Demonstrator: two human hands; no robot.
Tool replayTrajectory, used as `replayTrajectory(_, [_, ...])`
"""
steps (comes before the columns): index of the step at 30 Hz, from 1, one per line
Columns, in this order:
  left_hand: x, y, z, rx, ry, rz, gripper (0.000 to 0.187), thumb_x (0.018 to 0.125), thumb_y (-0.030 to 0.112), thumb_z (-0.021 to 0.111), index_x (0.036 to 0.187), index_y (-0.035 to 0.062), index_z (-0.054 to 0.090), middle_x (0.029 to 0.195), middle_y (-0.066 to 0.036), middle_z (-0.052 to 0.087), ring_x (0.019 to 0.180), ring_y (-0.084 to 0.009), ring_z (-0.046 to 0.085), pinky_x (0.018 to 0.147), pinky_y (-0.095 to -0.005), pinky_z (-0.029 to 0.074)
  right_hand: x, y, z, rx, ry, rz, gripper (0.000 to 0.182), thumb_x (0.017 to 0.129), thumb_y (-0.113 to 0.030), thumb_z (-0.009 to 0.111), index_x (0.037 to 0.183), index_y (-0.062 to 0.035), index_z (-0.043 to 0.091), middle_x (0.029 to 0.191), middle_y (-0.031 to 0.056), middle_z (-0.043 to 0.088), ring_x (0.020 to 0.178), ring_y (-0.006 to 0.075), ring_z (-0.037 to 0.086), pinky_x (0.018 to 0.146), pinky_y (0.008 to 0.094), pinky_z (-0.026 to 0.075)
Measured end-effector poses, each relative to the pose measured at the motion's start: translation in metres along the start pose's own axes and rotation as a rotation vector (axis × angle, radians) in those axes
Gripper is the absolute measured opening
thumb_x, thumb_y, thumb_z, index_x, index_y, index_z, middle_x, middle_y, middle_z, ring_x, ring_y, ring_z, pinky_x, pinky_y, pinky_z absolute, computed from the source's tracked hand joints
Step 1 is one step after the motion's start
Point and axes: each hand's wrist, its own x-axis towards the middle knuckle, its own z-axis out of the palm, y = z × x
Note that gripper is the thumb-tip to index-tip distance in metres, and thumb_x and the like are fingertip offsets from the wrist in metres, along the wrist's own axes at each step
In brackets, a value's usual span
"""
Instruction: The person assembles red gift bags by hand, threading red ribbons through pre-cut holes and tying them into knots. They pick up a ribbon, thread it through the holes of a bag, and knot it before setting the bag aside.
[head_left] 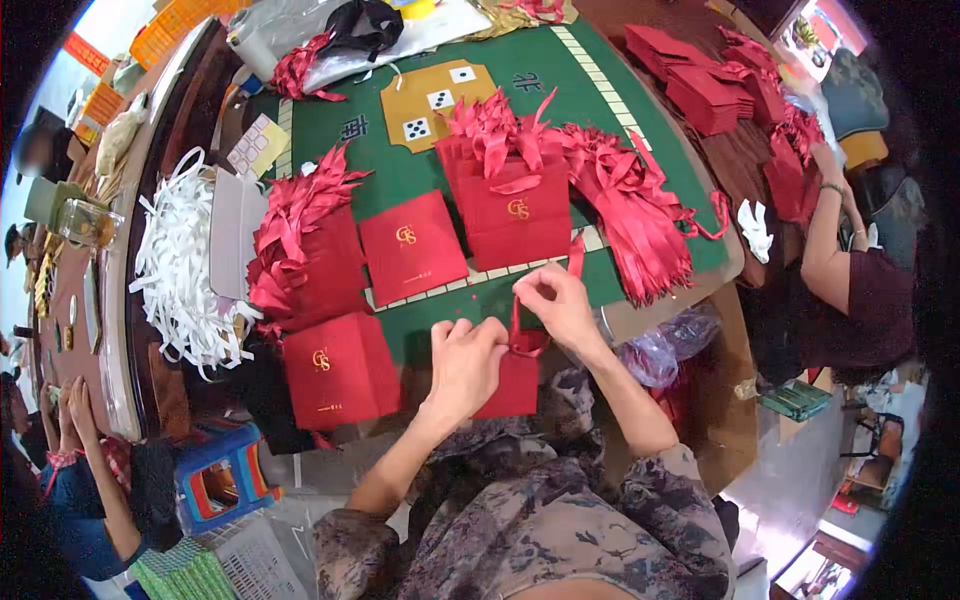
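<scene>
Table: the green top point(345, 105) spreads beyond both hands, with red bags point(510, 235) and a red ribbon bundle point(650, 245) on it.
Right forearm: point(630, 395) slants up and leftward from a patterned sleeve, elbow bent and out to the side, wrist near the table's front edge.
Left forearm: point(405, 460) rises up and rightward from the other sleeve, so the two arms converge in front of the body.
Bag in work: a small red bag point(508, 395) sits below and between the hands, above the lap, just in front of the table; its upper part is partly covered.
Left hand: point(465, 365) fingers curled inward, back upward, tips at the bag's mouth; I cannot tell what they grip.
Right hand: point(558, 308) slightly higher, thumb and forefinger closed in a pinch on the ribbon, wrist bent inward.
Ribbon: a narrow red strand point(516, 322) running from that pinch down to the bag's mouth.
</scene>
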Motion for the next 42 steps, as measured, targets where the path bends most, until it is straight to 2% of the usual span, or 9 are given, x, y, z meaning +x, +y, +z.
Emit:
replayTrajectory(7, [-0.007,-0.028,0.005,-0.040,0.045,-0.307,0.015,0.086,0.011,0.071,0.096,0.0082,0.060,0.084,-0.009,0.069,0.083,-0.0293,0.066,0.080,-0.0418,0.040,-0.009,0.003,-0.038,-0.318,0.175,-0.120,0.011,0.096,-0.010,0.064,0.101,-0.0015,0.070,0.084,0.0092,0.058,0.075,0.0195,0.062,0.069,0.0299,0.048])
replayTrajectory(13, [0.001,-0.041,0.014,0.012,0.102,-0.329,0.018,0.085,0.011,0.072,0.096,0.0065,0.060,0.084,-0.011,0.068,0.085,-0.0327,0.065,0.076,-0.0439,0.044,-0.033,0.005,-0.037,-0.582,-0.048,-0.362,0.028,0.078,-0.014,0.076,0.103,-0.0080,0.067,0.117,0.0077,0.055,0.120,0.0333,0.045,0.094,0.0477,0.041])
replayTrajectory(17, [-0.004,-0.054,0.027,0.033,0.150,-0.315,0.019,0.084,0.012,0.073,0.095,0.0068,0.060,0.083,-0.011,0.066,0.084,-0.0331,0.062,0.076,-0.0458,0.044,-0.055,-0.023,-0.045,-0.696,-0.101,-0.384,0.023,0.078,-0.022,0.079,0.088,-0.0086,0.063,0.105,0.0080,0.060,0.107,0.0298,0.054,0.090,0.0425,0.040])
replayTrajectory(20, [-0.003,-0.048,0.025,0.077,0.174,-0.307,0.018,0.082,0.011,0.073,0.094,0.0078,0.060,0.091,-0.010,0.066,0.089,-0.0328,0.059,0.079,-0.0447,0.043,-0.071,-0.061,-0.050,-0.483,-0.214,-0.374,0.026,0.080,-0.027,0.080,0.080,-0.0083,0.063,0.074,0.0062,0.060,0.078,0.0266,0.061,0.078,0.0384,0.041])
replayTrajectory(24, [-0.005,-0.034,0.011,0.072,0.284,-0.229,0.017,0.081,0.008,0.072,0.095,0.0086,0.064,0.099,-0.009,0.065,0.096,-0.0311,0.057,0.081,-0.0420,0.043,-0.080,-0.084,-0.035,-0.424,-0.256,-0.385,0.026,0.081,-0.028,0.080,0.081,-0.0085,0.063,0.071,0.0049,0.064,0.067,0.0265,0.062,0.071,0.0372,0.043])
replayTrajectory(31, [-0.033,0.010,-0.033,-0.561,0.004,-0.098,0.041,0.089,-0.003,0.060,0.130,0.0006,0.059,0.119,-0.020,0.066,0.107,-0.0350,0.066,0.093,-0.0402,0.053,-0.063,-0.065,0.017,-0.356,-0.144,-0.277,0.023,0.089,-0.028,0.072,0.092,-0.0073,0.062,0.083,0.0100,0.070,0.074,0.0319,0.067,0.066,0.0408,0.047])
replayTrajectory(33, [-0.037,0.016,-0.032,-0.559,0.036,-0.117,0.043,0.089,-0.003,0.063,0.131,0.0010,0.058,0.107,-0.017,0.068,0.096,-0.0254,0.069,0.082,-0.0328,0.056,-0.062,-0.063,0.018,-0.359,-0.175,-0.268,0.021,0.090,-0.026,0.071,0.095,-0.0072,0.061,0.084,0.0099,0.070,0.075,0.0325,0.067,0.068,0.0415,0.047])
replayTrajectory(36, [-0.043,0.000,-0.027,-0.465,-0.020,-0.179,0.037,0.087,0.003,0.072,0.122,0.0021,0.064,0.100,-0.013,0.068,0.086,-0.0217,0.068,0.075,-0.0319,0.056,-0.059,-0.067,0.012,-0.368,-0.240,-0.267,0.020,0.087,-0.021,0.075,0.093,-0.0053,0.063,0.083,0.0113,0.070,0.076,0.0348,0.067,0.067,0.0411,0.049])
replayTrajectory(42, [-0.057,-0.013,-0.009,-0.472,0.033,-0.290,0.019,0.085,0.008,0.076,0.102,0.0017,0.072,0.093,-0.011,0.070,0.079,-0.0215,0.069,0.070,-0.0320,0.055,-0.058,-0.080,-0.002,-0.251,-0.268,-0.106,0.018,0.085,-0.013,0.076,0.093,-0.0015,0.065,0.084,0.0095,0.064,0.072,0.0204,0.065,0.065,0.0316,0.049])
